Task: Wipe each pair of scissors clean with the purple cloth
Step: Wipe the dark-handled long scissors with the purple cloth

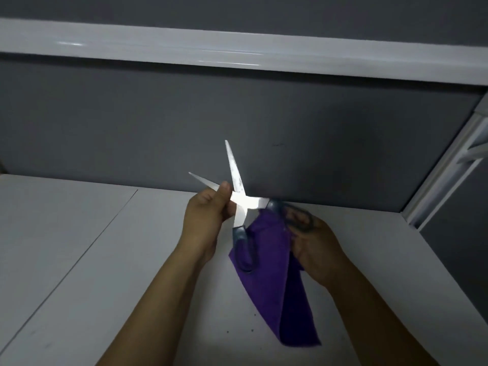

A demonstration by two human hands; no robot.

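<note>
Clearly, the scissors [239, 199] were held up over the white table [79, 260], spread wide open. One blade pointed toward twelve o'clock and the other toward ten o'clock. The steel near the pivot shone brightly, and the upright blade carried faint speckling.

The left hand [208, 215] sat at nine o'clock from the pivot with its fingers curled. Its thumb [224, 190] was pressed on the ten o'clock blade, pinching that blade close to the pivot. The right hand [317, 247] sat at four o'clock from the pivot. Its fingers were closed round the dark handle loop [303, 220] and the bunched top of the purple cloth [272, 273].

The cloth hung from that hand toward six o'clock, its lower corner trailing down toward the table. Whether it touched the surface could not be told. The second dark handle [244, 249] pointed toward six o'clock and lay against the front of the cloth, with neither hand on it.

A thin seam ran across the table at eight o'clock, and a few dark specks lay near the cloth's lower end. Behind the table stood a grey partition [132, 122], with a glossy white rail [158, 48] crossing it at twelve o'clock.
</note>
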